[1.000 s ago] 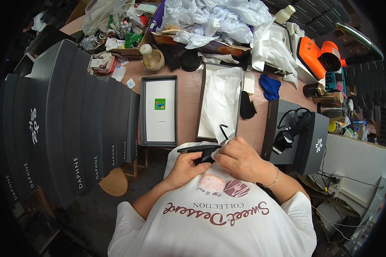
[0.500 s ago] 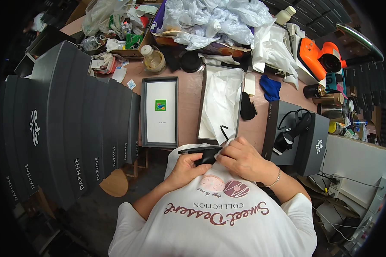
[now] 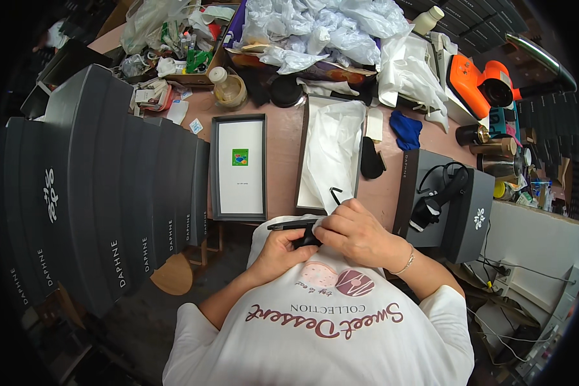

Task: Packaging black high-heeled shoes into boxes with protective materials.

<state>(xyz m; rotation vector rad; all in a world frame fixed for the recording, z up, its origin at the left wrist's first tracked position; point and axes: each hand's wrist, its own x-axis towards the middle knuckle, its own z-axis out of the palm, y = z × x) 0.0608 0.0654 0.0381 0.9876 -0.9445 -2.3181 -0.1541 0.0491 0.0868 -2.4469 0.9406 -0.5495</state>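
Close to my body I hold a black shoe (image 3: 307,238), sole edge up. My left hand (image 3: 280,252) is wrapped round its near side, with the thumb along it. My right hand (image 3: 352,233) is closed at the shoe's right end, fingers pinched together over it; what the fingertips grip is hidden. A thin black bent piece (image 3: 335,192), perhaps a strap, sticks up beyond the right hand. Beyond it lies an open shoe box (image 3: 300,183) with white tissue paper (image 3: 331,145). A black strappy sandal (image 3: 434,202) rests on a grey shoe box (image 3: 460,222) at the right.
A shallow box lid (image 3: 215,170) lies left of the tissue-lined box. Grey shoe boxes (image 3: 119,186) stand stacked at the left. At the back are a carton of crumpled white plastic (image 3: 321,35) and a jar (image 3: 229,90). A blue cloth (image 3: 405,131) and an orange device (image 3: 466,83) are right.
My right hand has shifted slightly left and up over the shoe, covering more of its right end. My left hand stays in place around the shoe.
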